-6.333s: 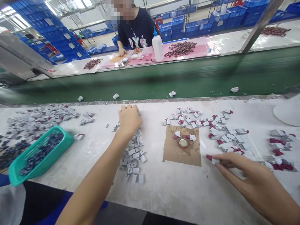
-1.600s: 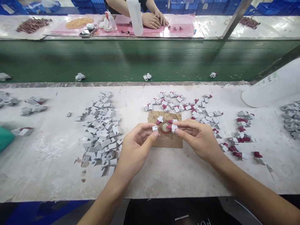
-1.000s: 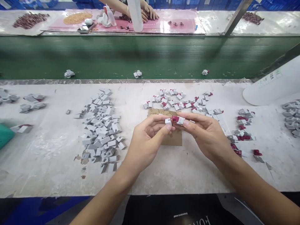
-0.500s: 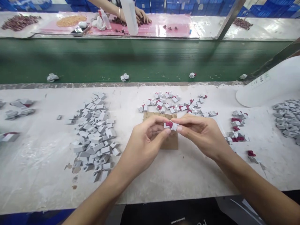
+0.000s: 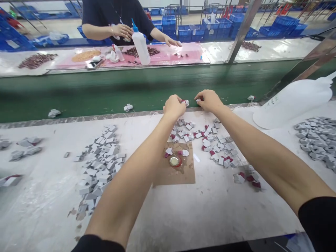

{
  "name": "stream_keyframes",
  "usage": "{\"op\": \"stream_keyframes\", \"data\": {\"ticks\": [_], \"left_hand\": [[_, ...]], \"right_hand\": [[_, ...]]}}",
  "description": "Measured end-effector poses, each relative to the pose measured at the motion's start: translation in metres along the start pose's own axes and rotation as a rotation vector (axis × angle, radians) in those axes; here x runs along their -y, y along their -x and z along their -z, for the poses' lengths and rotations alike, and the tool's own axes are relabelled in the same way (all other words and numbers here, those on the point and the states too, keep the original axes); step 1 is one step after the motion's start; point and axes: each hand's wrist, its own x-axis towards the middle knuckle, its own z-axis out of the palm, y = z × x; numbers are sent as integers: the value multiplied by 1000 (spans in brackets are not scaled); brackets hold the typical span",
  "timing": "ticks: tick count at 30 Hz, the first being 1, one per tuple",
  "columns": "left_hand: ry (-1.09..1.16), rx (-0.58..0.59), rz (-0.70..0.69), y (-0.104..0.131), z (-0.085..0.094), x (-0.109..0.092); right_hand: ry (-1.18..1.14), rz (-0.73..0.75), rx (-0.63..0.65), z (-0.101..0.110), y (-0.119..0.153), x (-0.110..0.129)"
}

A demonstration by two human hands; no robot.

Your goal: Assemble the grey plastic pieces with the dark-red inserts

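Observation:
At the near edge of the green conveyor belt, my left hand [image 5: 174, 106] pinches a small grey-and-dark-red plastic piece [image 5: 186, 103]. Just right of it, my right hand [image 5: 210, 100] is closed on another small light-grey plastic piece [image 5: 198, 100], partly covered by the fingers. Below the hands lies a brown cardboard square [image 5: 181, 176]. On it are a metal bottle cap [image 5: 175, 161] and two grey-and-red pieces [image 5: 183, 153]. More such pieces [image 5: 207, 134] are scattered between my forearms.
A heap of grey blocks [image 5: 105, 157] lies left, another pile [image 5: 317, 140] far right. A white bottle [image 5: 291, 101] leans at the right. Clumps of pieces sit on the green belt [image 5: 99, 96]. Across it, a co-worker [image 5: 115, 17] works at a pink mat [image 5: 168, 57].
Both hands have moved from over the cardboard forward to the belt's edge and apart. The cardboard with its cap is now uncovered. The view has tilted up, showing more of the co-worker.

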Motion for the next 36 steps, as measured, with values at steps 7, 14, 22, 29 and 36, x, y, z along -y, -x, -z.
{"op": "stream_keyframes", "data": {"ticks": [7, 14, 22, 29, 36], "left_hand": [[-48, 85, 32, -28, -25, -1], [-215, 75, -33, 9, -3, -3], [-514, 150, -211, 163, 89, 59], [-844, -131, 135, 193, 135, 137], [-844, -156, 80, 189, 126, 142]], "right_hand": [[-148, 2, 53, 31, 70, 17], [-233, 153, 111, 40, 190, 27], [-180, 264, 241, 25, 289, -13], [-140, 172, 180, 28, 311, -8], [-499, -176, 254, 35, 288, 30]]}}
